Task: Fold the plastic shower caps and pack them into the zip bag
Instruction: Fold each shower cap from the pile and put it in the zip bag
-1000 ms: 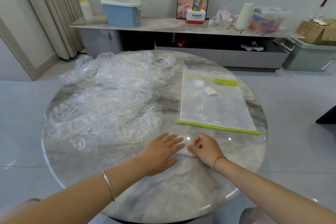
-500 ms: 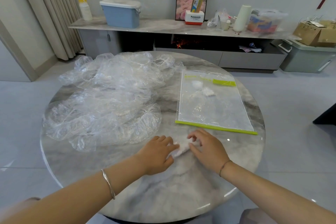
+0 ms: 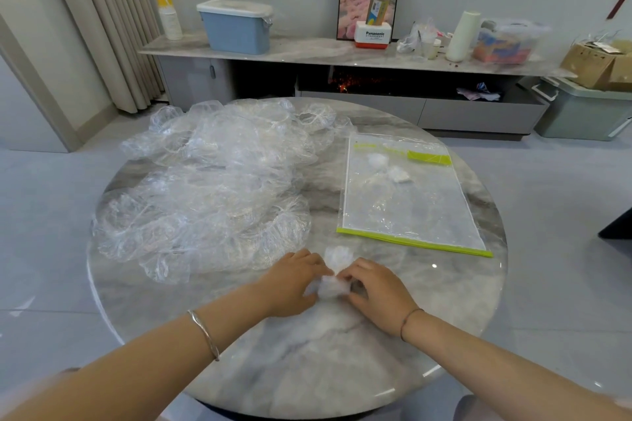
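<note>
Shower caps (image 3: 212,188) lie heaped, unfolded, on the left half of the bench (image 3: 307,369). At the near middle, the left hand (image 3: 294,280) and right hand (image 3: 379,290) both pinch one small folded cap (image 3: 333,278) between curled fingers. Right and farther off, the zip bag (image 3: 407,208) lies flat with two folded wads (image 3: 390,167) inside.

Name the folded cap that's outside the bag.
The cap pinched between the left hand and right hand on the table; the other two lie inside the bag near its zipper.
</note>
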Tool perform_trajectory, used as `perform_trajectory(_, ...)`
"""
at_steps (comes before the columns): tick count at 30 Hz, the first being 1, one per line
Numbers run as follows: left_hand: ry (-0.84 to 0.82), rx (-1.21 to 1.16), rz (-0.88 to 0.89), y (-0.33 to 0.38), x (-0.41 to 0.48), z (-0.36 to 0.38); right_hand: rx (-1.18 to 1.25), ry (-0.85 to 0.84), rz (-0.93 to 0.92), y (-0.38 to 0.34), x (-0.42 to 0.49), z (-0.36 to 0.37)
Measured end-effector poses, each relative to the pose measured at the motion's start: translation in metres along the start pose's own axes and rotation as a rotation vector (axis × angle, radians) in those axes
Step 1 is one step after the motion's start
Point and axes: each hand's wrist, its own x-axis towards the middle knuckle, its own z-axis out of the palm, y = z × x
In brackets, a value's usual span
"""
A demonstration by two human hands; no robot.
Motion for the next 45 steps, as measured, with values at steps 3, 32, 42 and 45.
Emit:
perform_trajectory(3,0.079,-0.15,-0.119,0.002,0.004,0.002,0.227,0.009,0.235,-0.002,0.006,-0.002)
perform_trajectory(32,0.253,-0.193,-0.111,0.014,0.119,-0.04,0.914,0.404,0.58,0.058,-0.01,-0.105)
perform_trajectory(42,0.091,-0.214,-0.096,-0.002,0.151,-0.018,0.913,0.412,0.626,0.082,-0.012,-0.103)
perform_trajectory(45,0.039,-0.053,-0.07,0.005,0.151,-0.022,0.965,0.427,0.639,0.082,-0.012,-0.106)
